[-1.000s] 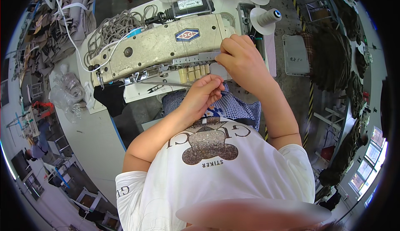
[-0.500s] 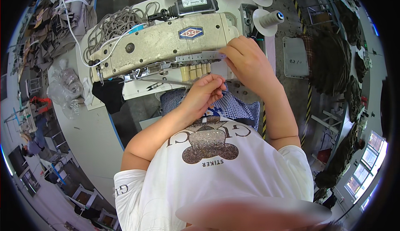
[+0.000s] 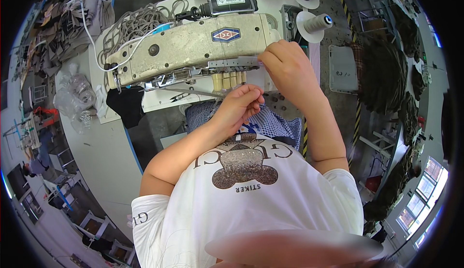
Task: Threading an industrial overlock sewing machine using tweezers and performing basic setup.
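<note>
An off-white sewing machine with a long metal body lies across the table in front of me. My right hand is at its right end, with thumb and fingers pinched by a perforated metal strip. Lower and nearer my body, my left hand has its fingers curled in a pinch. Whatever lies between the fingertips of either hand is too small to make out. Several cream-coloured blocks sit under the metal strip, just beyond my left hand. Dark thread snips rest on the table left of that hand.
Cones of thread stand on white discs along the back. A heap of grey cord lies behind the machine. A black cloth hangs at the table's left front. Blue checked fabric covers my lap. A clear plastic bag lies left.
The machine and table have shifted slightly to the right in the picture as the view turned. Both hands keep almost the same pose and place.
</note>
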Demonstrator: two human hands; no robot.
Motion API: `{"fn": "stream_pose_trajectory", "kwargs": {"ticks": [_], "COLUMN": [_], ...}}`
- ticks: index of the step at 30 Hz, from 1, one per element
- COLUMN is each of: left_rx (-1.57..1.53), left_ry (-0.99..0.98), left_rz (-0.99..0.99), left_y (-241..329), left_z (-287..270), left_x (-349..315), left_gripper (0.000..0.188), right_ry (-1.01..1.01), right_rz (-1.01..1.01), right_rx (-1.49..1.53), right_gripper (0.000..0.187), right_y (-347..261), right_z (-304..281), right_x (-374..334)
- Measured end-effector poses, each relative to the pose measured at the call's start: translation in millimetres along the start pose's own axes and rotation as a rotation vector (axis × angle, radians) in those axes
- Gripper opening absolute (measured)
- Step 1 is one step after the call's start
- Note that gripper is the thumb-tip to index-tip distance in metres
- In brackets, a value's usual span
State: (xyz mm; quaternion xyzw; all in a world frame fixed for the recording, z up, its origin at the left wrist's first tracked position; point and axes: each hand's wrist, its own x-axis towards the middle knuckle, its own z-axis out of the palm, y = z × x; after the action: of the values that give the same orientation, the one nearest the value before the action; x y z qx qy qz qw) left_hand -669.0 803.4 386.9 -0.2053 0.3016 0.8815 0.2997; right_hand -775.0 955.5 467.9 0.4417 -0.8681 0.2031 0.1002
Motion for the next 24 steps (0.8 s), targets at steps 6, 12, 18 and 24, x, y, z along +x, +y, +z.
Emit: {"fn": "stream_pose_trajectory", "kwargs": {"ticks": [6,12,18,24], "left_rx": [0.012,0.016,0.009,0.002], "left_ry": [0.012,0.02,0.01,0.014], "left_rz": [-0.001,-0.002,0.004,0.015], "left_y": [-0.7,-0.3,-2.6,-1.7], "left_z": [2.3,3.7,1.6,3.0], "left_x": [-1.5,-2.7,-2.2,-4.2], "left_gripper": [0.013,0.012,0.013,0.012], "right_ry": [0.007,-0.08,-0.092,-0.1], "right_rz": [0.017,0.027,0.013,0.041], "right_rx": [-0.003,-0.056,-0.072,0.0], "right_gripper": [0.016,0.018,0.018,0.019], "right_y": [-1.6,-1.6,-5.3,-5.7], "right_z": [-0.9,-4.3,-6.8,-4.3], "right_x": [1.0,0.7,5.5,5.1]}}
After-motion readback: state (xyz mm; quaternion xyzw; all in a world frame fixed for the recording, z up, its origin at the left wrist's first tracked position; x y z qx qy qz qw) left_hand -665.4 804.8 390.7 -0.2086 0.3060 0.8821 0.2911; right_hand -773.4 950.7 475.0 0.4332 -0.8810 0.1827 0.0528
